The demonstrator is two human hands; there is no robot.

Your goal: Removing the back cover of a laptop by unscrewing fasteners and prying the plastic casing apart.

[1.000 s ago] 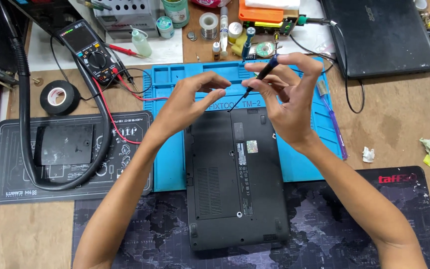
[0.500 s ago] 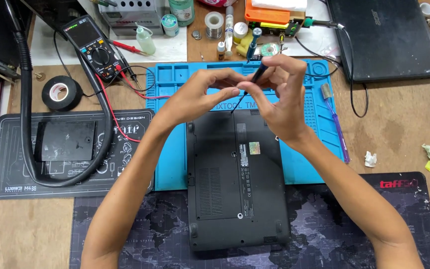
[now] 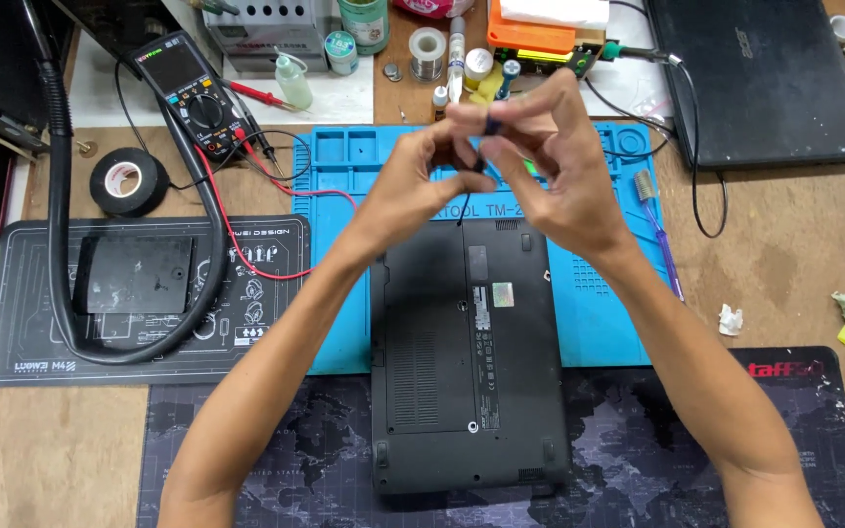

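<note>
Viewing from the head camera: a slim black screwdriver [image 3: 481, 147] is pinched between both hands above the far edge of the laptop [image 3: 466, 352]. Left hand [image 3: 413, 186] is curled, fingertips closed on the tool; right hand [image 3: 550, 166] is wrapped around its handle, where a blue band shows. The thin shaft hangs toward 6 o'clock, tip just above the laptop. The laptop lies underside up, matte black, with vents and labels, half on the blue mat [image 3: 599, 323]. A multimeter [image 3: 193, 93] lies at 10 o'clock.
</note>
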